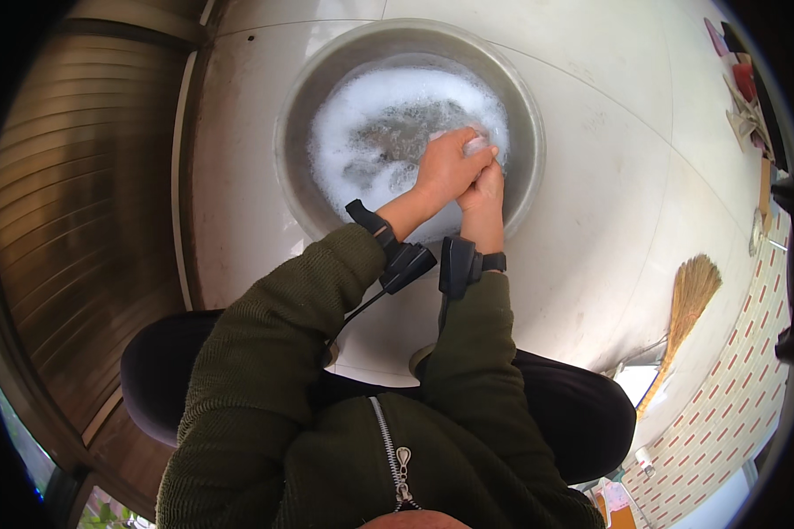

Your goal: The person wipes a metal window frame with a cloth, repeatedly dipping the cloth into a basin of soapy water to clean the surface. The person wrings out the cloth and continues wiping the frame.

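Observation:
A large round metal basin (293, 167) sits on the floor in front of me, with water and white suds (335, 115) in it. Over its right part my two hands meet, close to the foam. My left hand (450, 165) is closed, its fingers bent against the other hand. Just below and to the right, my right hand (484, 189) is closed too, pressed to the left one. A small whitish, wet-looking thing (476, 144) shows between the fingers; whether it is cloth or a clump of foam cannot be made out. Both wrists carry black strapped devices.
Pale floor tiles (609, 167) surround the basin. To the left stands a brown slatted panel (97, 176) with a frame. A straw broom (690, 295) leans at the right near a dustpan (640, 383). Several shoes or similar items (743, 84) lie along the far right edge.

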`<state>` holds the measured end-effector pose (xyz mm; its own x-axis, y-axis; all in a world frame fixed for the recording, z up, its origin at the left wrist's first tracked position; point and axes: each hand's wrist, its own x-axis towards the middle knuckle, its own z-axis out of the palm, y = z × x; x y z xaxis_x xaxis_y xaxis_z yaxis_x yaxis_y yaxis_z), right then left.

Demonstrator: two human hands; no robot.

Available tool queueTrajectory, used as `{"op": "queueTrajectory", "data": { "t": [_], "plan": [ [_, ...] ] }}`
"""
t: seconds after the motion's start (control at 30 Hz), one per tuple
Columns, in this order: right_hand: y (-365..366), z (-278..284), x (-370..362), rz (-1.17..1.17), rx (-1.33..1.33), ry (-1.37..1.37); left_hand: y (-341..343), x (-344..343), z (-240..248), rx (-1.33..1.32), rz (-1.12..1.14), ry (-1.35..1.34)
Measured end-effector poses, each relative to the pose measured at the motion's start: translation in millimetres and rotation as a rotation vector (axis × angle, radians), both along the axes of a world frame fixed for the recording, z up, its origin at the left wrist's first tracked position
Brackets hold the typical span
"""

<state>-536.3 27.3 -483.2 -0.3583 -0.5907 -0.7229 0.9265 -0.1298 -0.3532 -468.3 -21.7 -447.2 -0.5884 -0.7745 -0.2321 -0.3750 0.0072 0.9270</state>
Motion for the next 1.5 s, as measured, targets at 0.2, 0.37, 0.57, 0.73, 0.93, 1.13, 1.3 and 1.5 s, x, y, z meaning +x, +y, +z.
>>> {"op": "queueTrajectory", "data": {
  "t": [0.2, 0.37, 0.57, 0.73, 0.93, 1.13, 1.3, 1.5],
  "plan": [
    [-11.6, 11.6, 20.3, -0.146, -0.038, 0.211, -65.1, 20.6, -40.2, -0.285, 0.206, -0.184],
    [-6.8, 2.5, 19.2, -0.134, 0.246, 0.064, -91.0, 39.8, -83.5, 0.088, 0.389, -0.139],
    [4.3, -13.6, -2.3, -0.044, 0.013, -0.091, -9.4, 8.7, -32.5, 0.090, -0.095, -0.054],
    [-7.0, -6.3, -0.4, -0.061, -0.127, -0.069, -19.3, 10.9, -15.7, -0.240, -0.033, -0.123],
    [-5.5, -6.2, 14.0, -0.193, 0.025, 0.052, -88.6, 42.0, -86.2, -0.163, 0.225, -0.225],
    [-5.1, -13.0, 13.9, -0.061, 0.064, -0.187, -60.2, 34.5, -58.0, 0.333, -0.058, -0.056],
    [-8.5, -5.5, 8.5, -0.049, -0.009, -0.120, -23.7, 18.5, -8.5, 0.000, -0.058, -0.125],
    [-15.7, 10.2, 19.9, -0.105, -0.216, 0.126, -71.5, 37.2, -31.6, -0.256, 0.163, -0.283]
  ]
}}
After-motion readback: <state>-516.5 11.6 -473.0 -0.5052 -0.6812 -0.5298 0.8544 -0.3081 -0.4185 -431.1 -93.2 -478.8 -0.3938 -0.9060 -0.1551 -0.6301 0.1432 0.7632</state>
